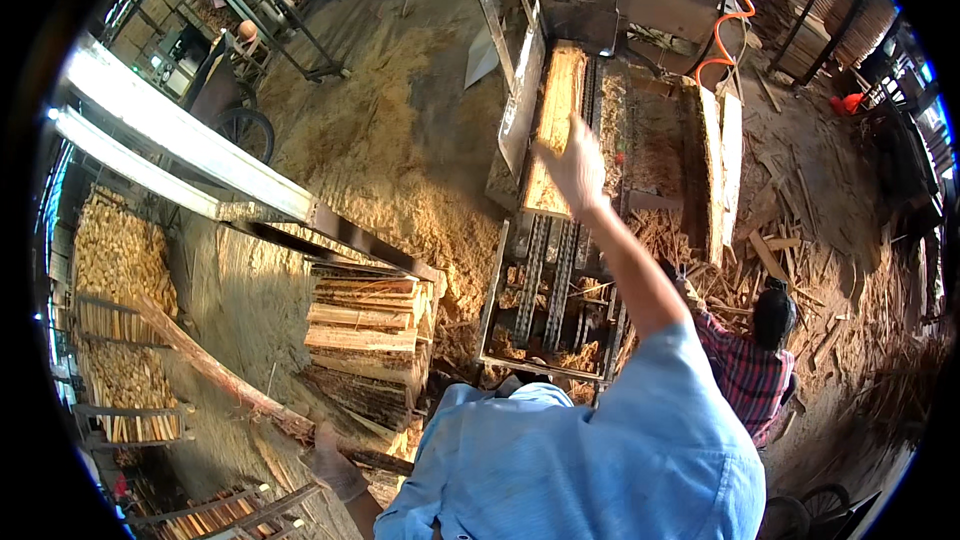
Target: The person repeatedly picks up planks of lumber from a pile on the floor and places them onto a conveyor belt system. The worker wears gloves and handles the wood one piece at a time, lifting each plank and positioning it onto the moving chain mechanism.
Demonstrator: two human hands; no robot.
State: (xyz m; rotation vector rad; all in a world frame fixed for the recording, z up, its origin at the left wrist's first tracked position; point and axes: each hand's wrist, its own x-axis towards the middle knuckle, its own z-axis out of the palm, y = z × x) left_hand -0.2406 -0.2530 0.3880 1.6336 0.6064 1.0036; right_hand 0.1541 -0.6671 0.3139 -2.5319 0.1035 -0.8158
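Note:
My right hand [578, 172] reaches forward over a pale sawn board [560, 110] that lies lengthwise on a chain conveyor [545, 280]. Its fingers look stretched apart and a little blurred; whether they touch the board I cannot tell. Low on the left, my left hand [333, 465] is closed round a long, bark-edged wood slab [215, 365]. The slab slants up and away to the left. Beside that hand stands a stack of rough boards [360, 325].
A metal guide plate [525, 90] flanks the conveyor's left side. Bright steel beams [190, 130] cross the left. To the right, a person in a checked shirt [745, 365] crouches among wood scraps [800, 270]. Upright slabs [722, 170] and an orange coiled hose [730, 10] are beyond.

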